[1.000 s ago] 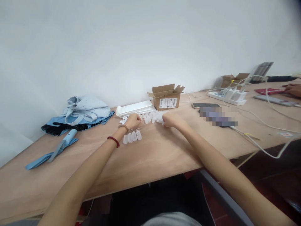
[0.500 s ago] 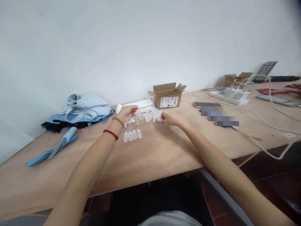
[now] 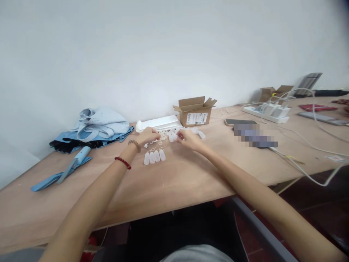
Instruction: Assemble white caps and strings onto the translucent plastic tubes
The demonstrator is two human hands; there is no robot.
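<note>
My right hand (image 3: pixel 188 139) pinches at the edge of some frosted white oblong tags (image 3: pixel 171 136) in the middle of the table. My left hand (image 3: pixel 147 136), with two bead bracelets on its wrist, bends its fingers down over a heap of small white loops and clips (image 3: pixel 163 136). Whatever its fingertips grip is too small to make out. In front of the heap lies a row of frosted tags (image 3: pixel 154 157) with thin cords at their tops. More loose tags (image 3: pixel 201 134) lie beyond my right hand.
Behind the heap are a white flat package (image 3: pixel 160 122) and an open cardboard box (image 3: pixel 194 113). Light blue cloth (image 3: pixel 102 122) and a folded blue strap-like piece (image 3: pixel 69 167) lie left. On the right are a phone (image 3: pixel 240 122), a power strip (image 3: pixel 272 112) and white cables (image 3: pixel 305 145).
My right hand has moved left, away from the loose tags, which now show behind it. My left hand has lowered, its fingers now bent down to the small white parts.
</note>
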